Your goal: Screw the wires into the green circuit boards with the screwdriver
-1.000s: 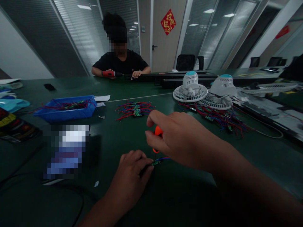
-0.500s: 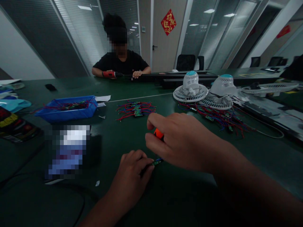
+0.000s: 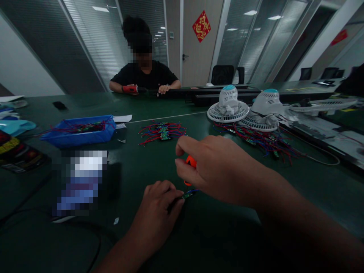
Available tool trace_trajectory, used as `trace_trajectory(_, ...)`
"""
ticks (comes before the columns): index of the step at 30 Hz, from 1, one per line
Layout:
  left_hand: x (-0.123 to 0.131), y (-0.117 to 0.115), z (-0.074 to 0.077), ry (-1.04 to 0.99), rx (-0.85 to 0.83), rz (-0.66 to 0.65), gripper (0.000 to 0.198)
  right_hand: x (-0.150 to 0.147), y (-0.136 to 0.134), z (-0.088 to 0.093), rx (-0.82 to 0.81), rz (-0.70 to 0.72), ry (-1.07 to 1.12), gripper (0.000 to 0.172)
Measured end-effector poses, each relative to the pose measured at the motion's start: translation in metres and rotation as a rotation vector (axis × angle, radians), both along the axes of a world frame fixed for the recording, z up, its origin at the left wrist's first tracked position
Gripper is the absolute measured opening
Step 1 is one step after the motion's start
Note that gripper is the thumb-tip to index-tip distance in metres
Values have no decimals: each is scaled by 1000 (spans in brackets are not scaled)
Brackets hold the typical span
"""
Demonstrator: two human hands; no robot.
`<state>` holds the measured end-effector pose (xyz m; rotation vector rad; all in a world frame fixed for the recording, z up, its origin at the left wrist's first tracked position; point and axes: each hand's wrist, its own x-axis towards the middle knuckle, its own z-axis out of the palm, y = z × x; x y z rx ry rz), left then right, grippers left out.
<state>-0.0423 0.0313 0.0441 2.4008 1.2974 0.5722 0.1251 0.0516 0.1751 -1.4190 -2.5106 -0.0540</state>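
Note:
My left hand (image 3: 160, 206) rests on the table, its thumb and forefinger pinching one end of a small green circuit board (image 3: 188, 195). A blue wire runs from the board's far end under my right hand (image 3: 217, 167). That hand is curled round an orange and black screwdriver (image 3: 191, 161), held upright over the board. Most of its handle is hidden by my fingers, and I cannot tell whether its tip touches the board. Beyond my hands lies a neat row of circuit boards (image 3: 164, 131) with red and blue wires.
A blue tray (image 3: 78, 141) of wired boards stands at the left, near a dark printed package (image 3: 21, 153). At the right, a pile of wired boards (image 3: 253, 141) lies before white fan parts (image 3: 229, 108). Across the table, a person (image 3: 145, 74) holds a red power tool (image 3: 130, 89).
My right hand has shifted slightly, and an orange ring low on the screwdriver now shows beneath its fingers. More of the blue wire is visible. My left hand keeps its pinch.

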Motion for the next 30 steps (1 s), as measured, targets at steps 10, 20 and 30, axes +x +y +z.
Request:
trace_trajectory(10,0,0,1,3,-8,-8,18,3,-2,0,-26,22,20,18)
trace_trajectory(20,0,2,-3,-15,33,-12,18,1,-1,0,-16,16,14,22)
trace_trajectory(30,0,1,-2,-26,38,5,20,-2,0,2,-14,-36,-10,26)
